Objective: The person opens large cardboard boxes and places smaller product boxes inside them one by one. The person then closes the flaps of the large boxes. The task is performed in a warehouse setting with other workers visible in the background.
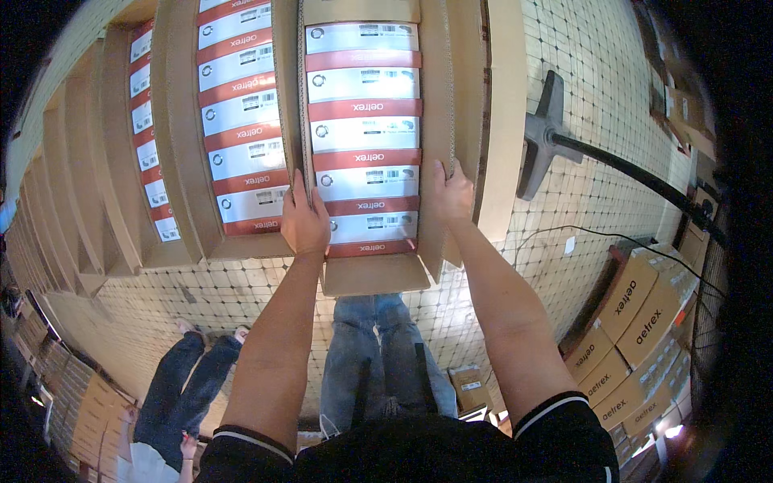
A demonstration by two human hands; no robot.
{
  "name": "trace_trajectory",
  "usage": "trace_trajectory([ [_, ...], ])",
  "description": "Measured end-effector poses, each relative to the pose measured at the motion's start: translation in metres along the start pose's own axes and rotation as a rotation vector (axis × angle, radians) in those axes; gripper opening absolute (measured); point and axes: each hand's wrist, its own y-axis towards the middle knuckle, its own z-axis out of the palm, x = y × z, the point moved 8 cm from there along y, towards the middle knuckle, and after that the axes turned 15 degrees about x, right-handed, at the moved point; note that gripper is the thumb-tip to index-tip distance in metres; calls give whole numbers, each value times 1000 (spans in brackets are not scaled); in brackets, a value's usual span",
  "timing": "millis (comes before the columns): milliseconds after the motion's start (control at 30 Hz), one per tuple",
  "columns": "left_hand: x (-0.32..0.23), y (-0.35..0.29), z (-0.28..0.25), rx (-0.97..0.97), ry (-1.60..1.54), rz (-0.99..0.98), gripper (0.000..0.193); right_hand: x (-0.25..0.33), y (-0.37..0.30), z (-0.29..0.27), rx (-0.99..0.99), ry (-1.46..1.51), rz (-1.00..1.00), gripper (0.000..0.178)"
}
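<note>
In front of me stands an open cardboard carton (pixel 377 276) holding a row of white shoe boxes (pixel 366 179) with red edges. My left hand (pixel 307 224) grips the carton's left side near the front, its fingers pointing away from me and its thumb on the inner side. On the opposite side, my right hand (pixel 452 195) is closed around the raised right flap (pixel 437 121). Both palms are partly hidden. The near flap hangs out toward my legs.
More open cartons (pixel 183 169) line up on the left, two with similar boxes (pixel 244 153). A dark stand base (pixel 543 137) with a pole sits on the tiled floor at right, a black cable below it. Closed cartons (pixel 632 346) are stacked lower right. Another person (pixel 181 386) is lower left.
</note>
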Motion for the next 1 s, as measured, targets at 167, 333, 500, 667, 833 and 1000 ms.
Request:
trace_trajectory([
  [167, 4, 0, 5, 25, 52, -30, 51, -3, 4, 2, 80, -13, 54, 39],
  [333, 1, 1, 3, 36, 15, -45, 51, -1, 3, -1, 42, 4, 47, 37],
  [500, 6, 2, 10, 30, 77, -67, 52, -1, 3, -4, -1, 14, 19, 36],
  [667, 12, -2, 13, 106, 8, -104, 55, 1, 3, 2, 5, 41, 0, 35],
  [833, -61, 69, -40, -44, 194, 89, 58, 0, 4, 5, -30, 40, -44, 32],
  [1000, -102, 198, -77, -195, 14, -59, 52, 1, 3, 7, -45, 12, -60, 32],
])
